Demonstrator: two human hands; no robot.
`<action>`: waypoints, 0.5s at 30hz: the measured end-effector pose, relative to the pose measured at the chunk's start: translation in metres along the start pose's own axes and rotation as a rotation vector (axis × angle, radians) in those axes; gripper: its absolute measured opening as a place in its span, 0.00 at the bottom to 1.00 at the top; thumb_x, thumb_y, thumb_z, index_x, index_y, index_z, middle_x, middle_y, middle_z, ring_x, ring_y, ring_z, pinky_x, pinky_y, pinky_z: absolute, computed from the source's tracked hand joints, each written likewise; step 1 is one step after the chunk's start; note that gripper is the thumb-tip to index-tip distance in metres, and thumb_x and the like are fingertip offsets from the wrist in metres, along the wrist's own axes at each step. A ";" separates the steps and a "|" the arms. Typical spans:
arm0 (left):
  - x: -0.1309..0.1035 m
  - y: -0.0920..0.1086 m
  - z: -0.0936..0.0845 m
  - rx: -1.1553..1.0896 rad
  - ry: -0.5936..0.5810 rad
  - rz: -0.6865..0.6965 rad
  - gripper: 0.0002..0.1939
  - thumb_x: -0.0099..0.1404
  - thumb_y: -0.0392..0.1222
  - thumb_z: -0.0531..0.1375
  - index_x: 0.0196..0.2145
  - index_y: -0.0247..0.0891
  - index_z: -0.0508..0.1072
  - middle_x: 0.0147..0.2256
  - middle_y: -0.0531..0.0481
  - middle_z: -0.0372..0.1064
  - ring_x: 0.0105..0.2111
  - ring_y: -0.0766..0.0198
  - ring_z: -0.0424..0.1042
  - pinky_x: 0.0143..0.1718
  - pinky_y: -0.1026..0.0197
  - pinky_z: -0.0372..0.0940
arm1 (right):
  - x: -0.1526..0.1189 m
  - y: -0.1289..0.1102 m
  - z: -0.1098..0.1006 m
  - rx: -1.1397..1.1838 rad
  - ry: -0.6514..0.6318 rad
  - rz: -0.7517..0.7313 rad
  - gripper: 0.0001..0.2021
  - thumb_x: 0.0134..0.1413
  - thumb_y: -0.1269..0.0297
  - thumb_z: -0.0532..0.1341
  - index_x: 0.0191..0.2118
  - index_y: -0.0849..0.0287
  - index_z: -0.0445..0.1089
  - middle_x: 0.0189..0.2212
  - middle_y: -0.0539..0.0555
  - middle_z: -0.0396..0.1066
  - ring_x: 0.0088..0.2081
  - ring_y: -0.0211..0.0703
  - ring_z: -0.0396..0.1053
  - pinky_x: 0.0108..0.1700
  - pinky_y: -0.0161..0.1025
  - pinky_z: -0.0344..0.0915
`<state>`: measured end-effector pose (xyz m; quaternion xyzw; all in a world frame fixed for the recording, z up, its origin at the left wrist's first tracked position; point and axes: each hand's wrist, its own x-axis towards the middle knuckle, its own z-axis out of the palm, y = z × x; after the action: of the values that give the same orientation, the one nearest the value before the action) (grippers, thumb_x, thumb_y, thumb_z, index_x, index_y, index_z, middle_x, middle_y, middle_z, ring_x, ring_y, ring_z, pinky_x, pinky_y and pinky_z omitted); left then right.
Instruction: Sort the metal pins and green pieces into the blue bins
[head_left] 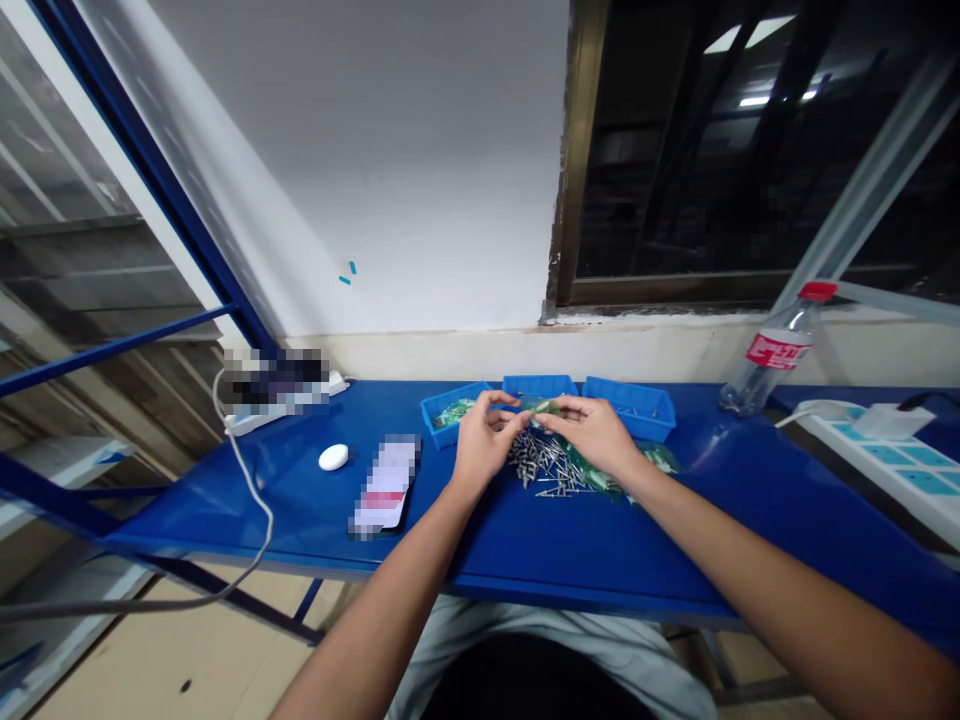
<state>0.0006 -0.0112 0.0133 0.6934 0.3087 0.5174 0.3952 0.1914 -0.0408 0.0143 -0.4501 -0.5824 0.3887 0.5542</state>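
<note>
Between the fingertips of both hands is a small green-tinted clear plastic bag (541,406), held above the table. My left hand (489,430) pinches its left side, and my right hand (589,425) grips its right side. Below the hands lies a loose pile of metal rivets (551,465), thin shanks pointing various ways. More green plastic bags (656,458) lie beside the pile, partly under my right wrist. The left blue bin (430,422) contains similar green bags. Behind my hands stands the middle blue bin (536,383), and the right blue bin (660,412) has a few thin pieces inside.
On the blue table (300,530) lie a phone (386,485) and a white oval case (334,457). A plastic bottle (776,350) with a red cap stands at the back right, near a power strip (885,450). A grey cable (262,510) hangs over the left edge.
</note>
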 end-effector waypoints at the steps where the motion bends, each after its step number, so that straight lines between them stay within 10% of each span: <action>1: -0.001 0.001 0.001 0.009 0.007 0.003 0.16 0.66 0.50 0.65 0.46 0.37 0.70 0.32 0.49 0.77 0.33 0.61 0.79 0.36 0.61 0.73 | 0.001 0.001 0.000 -0.017 0.031 -0.010 0.15 0.49 0.54 0.71 0.39 0.59 0.77 0.36 0.56 0.80 0.37 0.47 0.77 0.43 0.44 0.74; 8: -0.005 0.005 0.005 0.085 -0.104 0.108 0.23 0.65 0.50 0.67 0.54 0.37 0.75 0.52 0.39 0.72 0.47 0.56 0.78 0.49 0.54 0.75 | -0.002 0.004 0.003 -0.179 0.082 -0.210 0.13 0.51 0.63 0.69 0.43 0.58 0.75 0.41 0.57 0.78 0.39 0.46 0.77 0.46 0.44 0.75; 15: 0.000 0.001 -0.004 0.222 -0.044 0.110 0.14 0.68 0.45 0.64 0.49 0.40 0.79 0.48 0.42 0.76 0.49 0.55 0.76 0.53 0.51 0.72 | -0.009 0.003 0.006 -0.147 -0.051 -0.175 0.11 0.60 0.60 0.65 0.46 0.56 0.76 0.45 0.56 0.78 0.46 0.47 0.77 0.53 0.49 0.74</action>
<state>-0.0035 -0.0109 0.0148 0.7600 0.3171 0.4855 0.2936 0.1857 -0.0487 0.0085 -0.4270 -0.6603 0.3065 0.5364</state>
